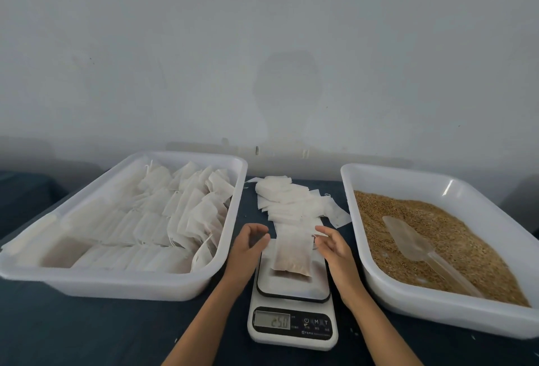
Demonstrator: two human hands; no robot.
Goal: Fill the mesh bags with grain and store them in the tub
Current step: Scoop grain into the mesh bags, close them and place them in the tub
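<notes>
A white mesh bag [292, 255] with brown grain in its lower half lies on the platform of a white kitchen scale [292, 310]. My left hand [249, 244] hovers just left of the bag with relaxed, slightly curled fingers, holding nothing. My right hand [332, 246] hovers just right of it, fingers spread, its fingertips near the bag's upper edge. The white tub [125, 284] on the left holds several filled bags in rows. A pile of flat empty bags [294, 202] lies behind the scale.
A white tub [437, 310] on the right holds brown grain [408, 220] with a clear plastic scoop [420, 246] lying in it. Everything stands on a dark blue tablecloth [87, 333]. A pale wall rises behind the table.
</notes>
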